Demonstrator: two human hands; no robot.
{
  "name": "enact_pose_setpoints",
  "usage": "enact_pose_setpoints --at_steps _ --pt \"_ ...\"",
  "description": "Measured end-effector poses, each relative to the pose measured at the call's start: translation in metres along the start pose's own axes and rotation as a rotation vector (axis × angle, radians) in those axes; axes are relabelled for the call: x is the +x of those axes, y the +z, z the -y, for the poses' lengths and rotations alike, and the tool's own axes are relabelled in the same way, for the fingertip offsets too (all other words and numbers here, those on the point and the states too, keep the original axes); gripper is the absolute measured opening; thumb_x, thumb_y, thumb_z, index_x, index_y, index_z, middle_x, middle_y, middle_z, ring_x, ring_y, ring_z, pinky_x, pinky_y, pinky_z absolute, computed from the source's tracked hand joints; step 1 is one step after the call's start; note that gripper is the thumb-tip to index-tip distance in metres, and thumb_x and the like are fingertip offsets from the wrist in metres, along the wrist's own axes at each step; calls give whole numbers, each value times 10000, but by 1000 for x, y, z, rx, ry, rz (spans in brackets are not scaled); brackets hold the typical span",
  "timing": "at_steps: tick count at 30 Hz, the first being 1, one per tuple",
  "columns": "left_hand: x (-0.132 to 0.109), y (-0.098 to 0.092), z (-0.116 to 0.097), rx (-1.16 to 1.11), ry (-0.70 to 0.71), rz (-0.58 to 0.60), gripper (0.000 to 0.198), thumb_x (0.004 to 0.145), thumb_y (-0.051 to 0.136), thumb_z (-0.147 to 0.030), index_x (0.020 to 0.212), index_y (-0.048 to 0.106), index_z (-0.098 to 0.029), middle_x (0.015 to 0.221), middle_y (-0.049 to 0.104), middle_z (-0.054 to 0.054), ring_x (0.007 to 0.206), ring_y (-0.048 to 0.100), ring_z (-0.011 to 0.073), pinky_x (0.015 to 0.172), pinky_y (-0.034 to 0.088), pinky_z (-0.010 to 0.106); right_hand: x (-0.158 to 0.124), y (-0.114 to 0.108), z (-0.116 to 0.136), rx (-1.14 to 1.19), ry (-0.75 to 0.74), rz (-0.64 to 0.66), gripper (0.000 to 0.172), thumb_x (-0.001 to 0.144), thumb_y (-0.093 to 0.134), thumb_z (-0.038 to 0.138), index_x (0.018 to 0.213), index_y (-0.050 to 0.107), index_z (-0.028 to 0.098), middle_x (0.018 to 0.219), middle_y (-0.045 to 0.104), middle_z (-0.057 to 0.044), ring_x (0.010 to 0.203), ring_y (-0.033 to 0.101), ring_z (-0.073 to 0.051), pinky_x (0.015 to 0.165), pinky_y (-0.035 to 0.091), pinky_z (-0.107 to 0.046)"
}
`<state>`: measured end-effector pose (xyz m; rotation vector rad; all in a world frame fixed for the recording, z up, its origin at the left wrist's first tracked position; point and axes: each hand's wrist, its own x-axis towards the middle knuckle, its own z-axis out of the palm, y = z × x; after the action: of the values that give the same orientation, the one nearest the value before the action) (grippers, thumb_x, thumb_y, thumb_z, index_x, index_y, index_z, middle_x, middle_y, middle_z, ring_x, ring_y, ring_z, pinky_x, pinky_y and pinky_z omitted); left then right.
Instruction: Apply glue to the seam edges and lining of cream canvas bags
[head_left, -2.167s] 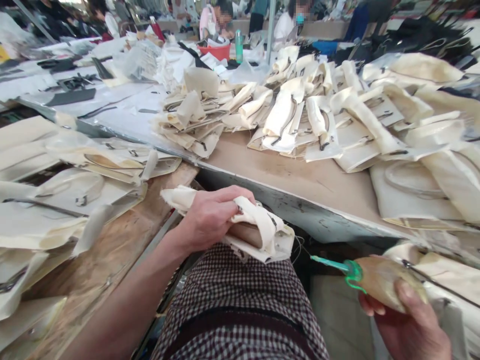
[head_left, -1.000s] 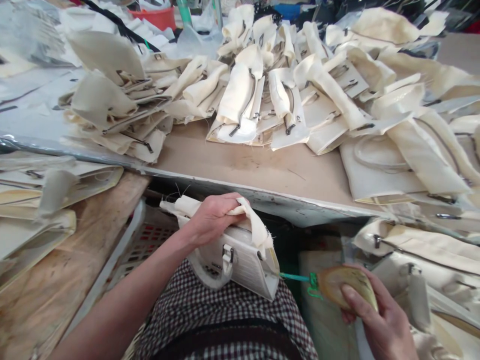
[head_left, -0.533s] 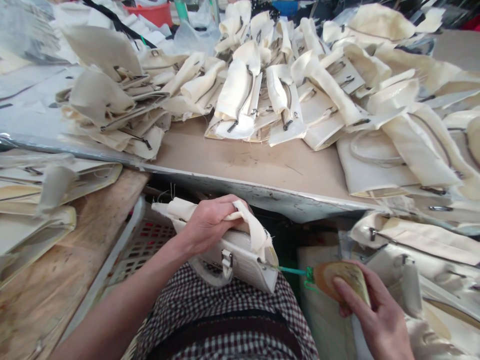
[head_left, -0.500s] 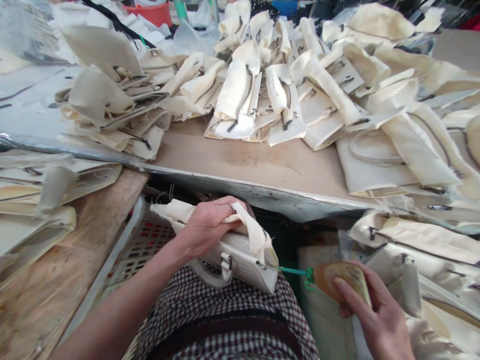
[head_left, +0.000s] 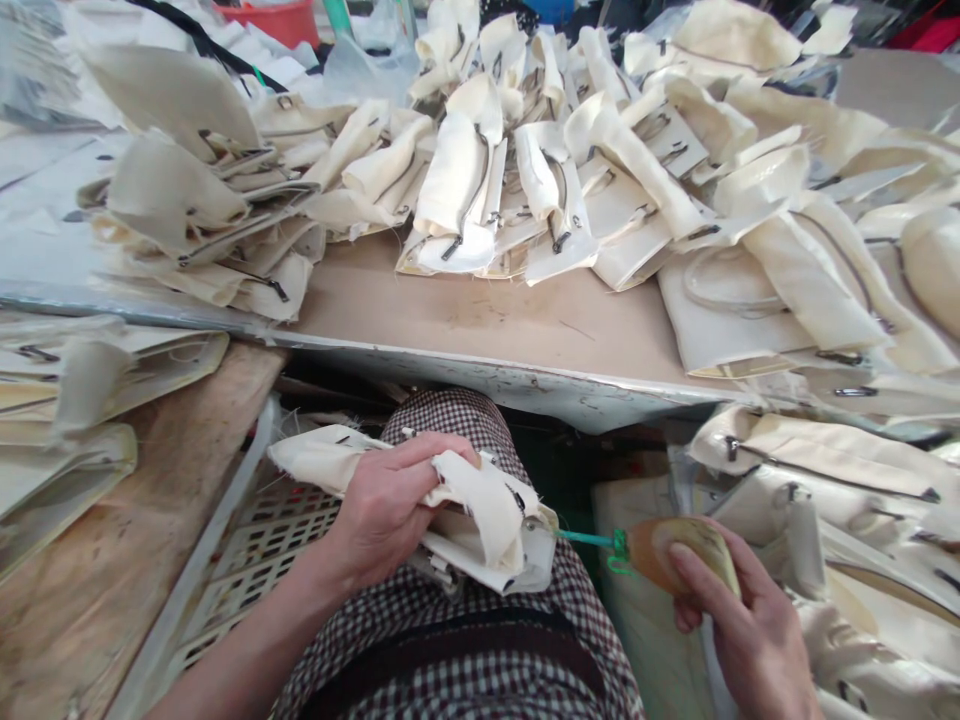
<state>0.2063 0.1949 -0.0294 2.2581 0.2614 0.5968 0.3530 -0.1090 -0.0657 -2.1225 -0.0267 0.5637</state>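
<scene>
Over my lap, my left hand (head_left: 390, 505) is closed around a cream handbag (head_left: 480, 515) with frayed fabric edges and loose threads. My right hand (head_left: 757, 620) grips the wooden handle of an awl (head_left: 664, 555), thumb on top. Green cord or tape is wound about the awl's neck, and its thin green shaft points left. The shaft's end meets the right edge of the bag; its tip is hidden there, so I cannot tell how deep it goes.
Many similar cream bags with dark zips (head_left: 465, 190) cover the tan-topped table (head_left: 480, 310) ahead. More bags (head_left: 840, 470) are piled at right. At left are a wooden board (head_left: 172, 470) and a white plastic basket (head_left: 232, 580). A red tub (head_left: 277, 22) stands far back.
My left hand has turned the bag over, so its handle side faces down and its loose fabric side faces up. The awl stays at the bag's right edge. The view has shifted slightly.
</scene>
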Motion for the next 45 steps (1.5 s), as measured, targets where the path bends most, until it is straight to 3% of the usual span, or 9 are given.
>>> enact_pose_setpoints --at_steps 3,12,16,22,27,32,37,45 --pt "-7 0 3 22 69 -2 238 857 538 1 881 700 -172 917 781 52 829 742 140 753 567 194 -1 1 0 42 5 53 573 868 698 637 1202 602 181 529 569 59 534 513 -213 600 447 -305" --pt "-19 0 5 26 96 36 220 898 556 -16 957 687 -182 983 775 60 873 741 151 798 569 216 -5 1 2 120 93 149 612 843 730 646 1186 616 152 499 528 60 484 460 -187 520 406 -295" --pt "-19 1 4 -6 64 40 211 904 561 -24 964 691 -178 986 773 64 871 743 155 809 577 222 -4 2 3 84 58 106 575 841 730 639 1147 627 164 515 548 59 492 482 -185 541 425 -287" --pt "-14 3 3 14 158 -6 183 896 583 -21 923 697 -162 938 778 64 825 746 150 772 580 212 0 4 -4 10 17 -38 585 825 742 611 1193 617 175 618 633 36 537 551 -210 552 487 -287" --pt "-19 3 6 -61 60 32 221 936 517 -63 964 709 -167 974 782 76 859 759 175 776 594 237 -5 -1 -3 -33 42 20 554 835 715 609 1183 626 188 621 629 39 496 554 -207 550 490 -299" --pt "-20 2 0 24 160 -3 194 887 566 -9 925 693 -151 954 776 61 858 751 142 780 570 185 -7 -4 3 9 70 120 608 855 694 640 1227 599 168 514 554 66 487 506 -202 548 442 -301" --pt "-20 0 -6 72 205 -10 193 889 543 -3 908 671 -146 931 770 55 829 753 132 765 567 172 -4 -4 3 -17 65 110 580 865 699 647 1195 598 180 513 548 68 523 515 -198 604 432 -299" --pt "-24 0 -6 74 196 -8 185 902 541 -15 929 664 -150 944 771 61 845 751 134 774 567 176 -2 -4 -5 69 60 104 557 870 721 605 1205 599 177 523 555 59 507 499 -197 572 406 -296"
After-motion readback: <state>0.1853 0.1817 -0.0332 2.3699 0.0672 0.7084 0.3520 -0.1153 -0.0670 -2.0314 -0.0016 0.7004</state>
